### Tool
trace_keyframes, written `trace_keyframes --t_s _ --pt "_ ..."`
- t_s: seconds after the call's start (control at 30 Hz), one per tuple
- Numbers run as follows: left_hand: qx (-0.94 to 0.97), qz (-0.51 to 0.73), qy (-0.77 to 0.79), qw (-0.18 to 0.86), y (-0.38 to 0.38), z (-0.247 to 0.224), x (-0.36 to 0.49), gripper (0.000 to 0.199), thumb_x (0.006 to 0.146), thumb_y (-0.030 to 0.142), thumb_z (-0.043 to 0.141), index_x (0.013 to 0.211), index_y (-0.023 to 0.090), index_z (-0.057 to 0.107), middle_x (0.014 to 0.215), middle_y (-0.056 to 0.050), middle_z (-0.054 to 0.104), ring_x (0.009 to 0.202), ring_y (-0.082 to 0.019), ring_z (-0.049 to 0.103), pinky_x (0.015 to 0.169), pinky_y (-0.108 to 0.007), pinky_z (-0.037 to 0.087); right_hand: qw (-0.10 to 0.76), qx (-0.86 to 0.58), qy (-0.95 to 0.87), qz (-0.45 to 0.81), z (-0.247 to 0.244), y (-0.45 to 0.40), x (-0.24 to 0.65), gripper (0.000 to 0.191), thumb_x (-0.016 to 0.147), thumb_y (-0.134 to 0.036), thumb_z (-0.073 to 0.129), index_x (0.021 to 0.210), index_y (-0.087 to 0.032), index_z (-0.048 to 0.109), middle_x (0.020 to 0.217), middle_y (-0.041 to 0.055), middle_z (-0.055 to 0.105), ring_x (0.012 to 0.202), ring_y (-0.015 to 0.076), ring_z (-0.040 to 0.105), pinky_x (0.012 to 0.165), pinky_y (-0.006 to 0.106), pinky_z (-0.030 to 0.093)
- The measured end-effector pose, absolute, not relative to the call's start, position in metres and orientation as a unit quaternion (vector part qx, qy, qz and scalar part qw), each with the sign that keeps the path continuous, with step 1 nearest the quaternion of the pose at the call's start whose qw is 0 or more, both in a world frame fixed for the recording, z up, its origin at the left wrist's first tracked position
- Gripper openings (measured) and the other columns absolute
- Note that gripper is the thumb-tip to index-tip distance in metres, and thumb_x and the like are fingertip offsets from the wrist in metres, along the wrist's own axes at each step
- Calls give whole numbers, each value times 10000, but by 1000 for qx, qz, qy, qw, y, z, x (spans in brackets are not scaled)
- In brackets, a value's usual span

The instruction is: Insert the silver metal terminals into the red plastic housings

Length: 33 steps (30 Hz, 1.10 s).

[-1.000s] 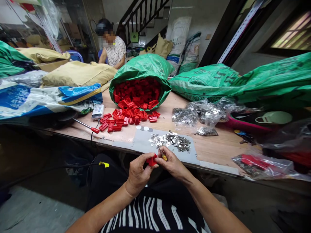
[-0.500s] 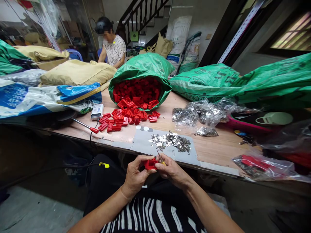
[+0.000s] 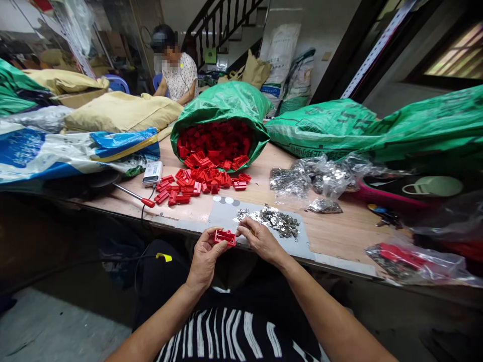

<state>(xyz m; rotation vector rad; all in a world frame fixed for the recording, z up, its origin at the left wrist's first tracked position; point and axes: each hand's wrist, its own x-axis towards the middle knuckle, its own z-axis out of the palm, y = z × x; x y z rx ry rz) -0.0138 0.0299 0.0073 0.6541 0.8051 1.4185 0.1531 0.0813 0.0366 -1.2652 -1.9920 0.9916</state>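
My left hand (image 3: 204, 257) is closed on a red plastic case (image 3: 225, 238), a small oblong part whose hollow side faces up and shows thin metal inside. Just right of it, my right hand (image 3: 259, 242) has thumb and forefinger pinched close to the case's end; whatever is between them is too small to make out. Behind that hand, small shiny metal pieces (image 3: 284, 222) lie heaped on a grey sheet (image 3: 222, 219) at the table's edge. More red plastic cases (image 3: 188, 186) spill from the mouth of a green woven sack (image 3: 230, 95).
A rod with a red grip (image 3: 148, 202) and a white power bank (image 3: 152, 173) with a cable lie left. Clear bags of metal pieces (image 3: 290, 181), a pink container (image 3: 392, 195) and another bag (image 3: 418, 259) sit right. A person (image 3: 181, 75) sits across the table.
Both hands have risen toward the grey sheet. The red case has turned so its hollow shows. The yellow-handled thin tool seen in my right hand before is out of sight.
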Motion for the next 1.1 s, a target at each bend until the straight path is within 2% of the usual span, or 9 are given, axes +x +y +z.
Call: trace_keyframes --t_s 0.13,0.23,0.4,0.6,0.7,0.8,0.93,1.1 --pt "286 616 352 644 31 15 -19 344 745 224 725 1062 213 591 933 -6 675 827 -138 655 818 -340 555 193 -543 -791 206 34 88 156 129 923 -310 457 882 -238 555 831 -1 659 740 153 580 643 248 358" --pt "290 608 349 652 31 17 -20 362 761 236 712 1100 226 584 951 -8 662 827 -143 655 823 -369 561 149 -564 -800 139 33 89 158 155 942 -316 432 912 -245 567 871 10 668 766 162 593 636 249 345" --pt "290 596 347 664 32 15 -17 383 776 240 700 1141 227 584 963 -19 655 823 -143 655 814 -368 566 106 -579 -799 118 33 91 164 169 953 -292 421 945 -236 580 897 24 672 781 166 602 645 255 354" --pt "292 595 369 652 36 9 -17 442 755 249 721 1180 228 598 946 -15 669 810 -111 643 786 -252 539 111 -544 -822 129 33 98 165 134 912 -229 496 978 -236 612 1000 26 646 903 161 604 743 249 416" --pt "294 592 379 648 38 6 -18 473 746 260 729 1200 230 601 928 -14 676 807 -112 645 773 -235 531 112 -525 -835 126 33 101 162 173 905 -220 511 1040 -241 617 1045 31 627 944 157 601 790 242 430" --pt "294 592 381 646 41 4 -18 489 738 266 733 1209 228 603 909 -15 681 792 -115 647 769 -244 532 84 -522 -842 110 33 106 156 181 907 -235 512 1053 -252 618 1046 32 621 932 158 605 763 236 432" --pt "289 599 381 643 46 5 -19 494 723 267 744 1199 229 617 889 -10 673 774 -112 636 751 -244 532 42 -514 -851 100 33 113 152 141 903 -223 502 973 -249 621 1018 27 620 891 156 607 714 232 417" --pt "271 606 382 643 50 10 -18 507 700 273 762 1186 231 627 849 5 654 732 -98 621 709 -225 524 50 -506 -854 112 31 113 153 119 889 -187 495 956 -219 588 990 37 627 843 161 605 703 246 411"
